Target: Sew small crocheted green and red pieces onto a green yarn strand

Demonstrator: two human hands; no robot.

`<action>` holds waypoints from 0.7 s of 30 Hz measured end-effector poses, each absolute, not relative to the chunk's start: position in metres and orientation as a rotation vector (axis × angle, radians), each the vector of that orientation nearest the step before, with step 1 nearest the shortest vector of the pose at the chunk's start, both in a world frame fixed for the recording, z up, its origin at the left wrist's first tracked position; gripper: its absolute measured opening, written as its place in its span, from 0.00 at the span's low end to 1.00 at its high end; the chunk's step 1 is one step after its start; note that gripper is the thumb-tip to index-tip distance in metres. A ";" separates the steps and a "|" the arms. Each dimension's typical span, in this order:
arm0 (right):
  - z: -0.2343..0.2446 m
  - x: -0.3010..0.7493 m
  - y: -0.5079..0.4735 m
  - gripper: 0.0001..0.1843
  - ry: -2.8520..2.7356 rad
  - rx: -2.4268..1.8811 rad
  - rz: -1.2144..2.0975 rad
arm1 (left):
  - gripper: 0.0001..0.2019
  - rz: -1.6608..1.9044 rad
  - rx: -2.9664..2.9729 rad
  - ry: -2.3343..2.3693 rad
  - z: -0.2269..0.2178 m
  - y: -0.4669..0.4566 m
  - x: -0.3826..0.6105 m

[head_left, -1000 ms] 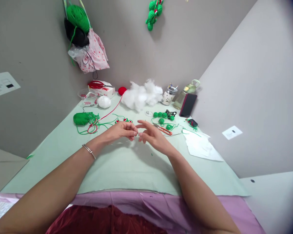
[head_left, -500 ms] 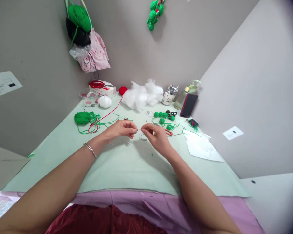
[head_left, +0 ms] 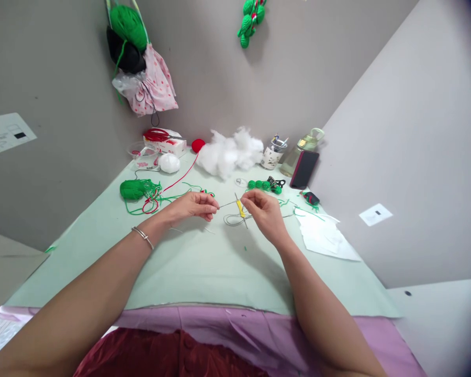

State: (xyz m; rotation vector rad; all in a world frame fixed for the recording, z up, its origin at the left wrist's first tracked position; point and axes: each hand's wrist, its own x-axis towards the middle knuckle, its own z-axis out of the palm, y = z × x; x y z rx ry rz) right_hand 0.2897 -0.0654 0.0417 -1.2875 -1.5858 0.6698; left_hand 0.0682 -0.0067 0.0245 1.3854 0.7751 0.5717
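Note:
My left hand [head_left: 194,206] hovers over the pale green table [head_left: 204,262] with its fingertips pinched on a thin needle. My right hand [head_left: 265,209] is pinched on a fine thread [head_left: 231,204] stretched toward the left hand's fingertips. A crochet hook with a yellow grip [head_left: 240,209] lies on the table just under the thread, between the two hands. A loop of grey thread [head_left: 232,220] rests beside it.
A green yarn ball [head_left: 131,189] with loose green and red strands lies at the left. White stuffing [head_left: 230,152], a red yarn ball [head_left: 198,145], a tissue box with red scissors [head_left: 163,140], a pen cup [head_left: 272,153], a bottle [head_left: 298,152], a phone [head_left: 303,169], green crochet balls [head_left: 264,185] and white paper [head_left: 324,235] ring the work area.
My right hand went from spread fingers to a pinch, then drew to the right and up, pulling a thread taut from the left hand. The yellow-grip hook is now uncovered.

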 end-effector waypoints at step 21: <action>0.051 0.295 -0.063 0.10 -1.260 -1.087 1.151 | 0.13 0.576 1.300 0.628 0.010 -0.005 0.073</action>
